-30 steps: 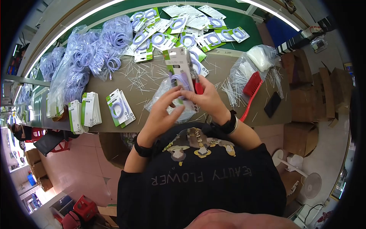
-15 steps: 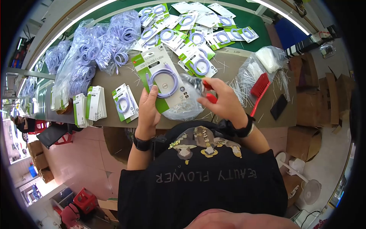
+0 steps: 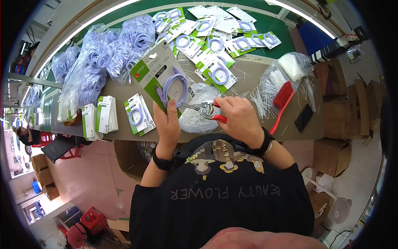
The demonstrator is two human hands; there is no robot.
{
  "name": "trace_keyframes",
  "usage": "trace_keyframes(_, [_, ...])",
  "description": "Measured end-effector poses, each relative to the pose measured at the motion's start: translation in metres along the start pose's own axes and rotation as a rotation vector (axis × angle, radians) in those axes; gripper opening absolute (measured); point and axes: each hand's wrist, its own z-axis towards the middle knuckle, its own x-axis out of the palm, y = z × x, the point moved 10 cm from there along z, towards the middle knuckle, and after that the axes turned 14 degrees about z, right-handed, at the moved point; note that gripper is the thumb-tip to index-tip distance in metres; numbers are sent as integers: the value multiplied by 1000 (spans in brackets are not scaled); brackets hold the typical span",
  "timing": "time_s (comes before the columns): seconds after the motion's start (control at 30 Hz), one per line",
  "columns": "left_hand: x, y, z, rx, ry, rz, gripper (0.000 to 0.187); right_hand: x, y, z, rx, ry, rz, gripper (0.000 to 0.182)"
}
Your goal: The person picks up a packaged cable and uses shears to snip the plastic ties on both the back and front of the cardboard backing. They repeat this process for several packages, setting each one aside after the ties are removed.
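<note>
My left hand (image 3: 166, 126) holds up a green and grey cable card (image 3: 151, 68) by its lower part, thumb on the front. A coiled purple cable (image 3: 174, 88) is on the card. In my right hand (image 3: 239, 120) are red-handled cutters (image 3: 206, 110), their blades pointing left at the card's lower right edge, near the coil. Whether the tips touch the card I cannot tell. Beneath the cutters lies a clear plastic bag (image 3: 199, 123) with white strips.
Carded cables (image 3: 219, 74) lie piled at the back, with bagged purple cables (image 3: 93, 62) to the left. Card stacks (image 3: 106, 114) stand at the front left. On the right are white ties (image 3: 259, 97), a red brush (image 3: 284, 94) and a black phone (image 3: 304, 117).
The card has tilted and shifted left and slightly up in my left hand. The cutters, blurred before, now show clearly, with their blades at the card's edge.
</note>
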Motion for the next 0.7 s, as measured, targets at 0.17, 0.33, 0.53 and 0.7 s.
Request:
trace_keyframes(0.17, [3,7,-1,13,-49,-102,30,19,-17,2,67,140,339,40])
trace_keyframes(0.33, [20,5,8,-117,-82,-574,33,42,-38,10,291,-58,1093,30])
trace_keyframes(0.53, [39,-32,1,44,63,-522,34,44,-35,25,434,-254,1461,25])
trace_keyframes(0.7, [40,-28,-4,51,65,-584,34,59,-39,26,456,-261,1510,21])
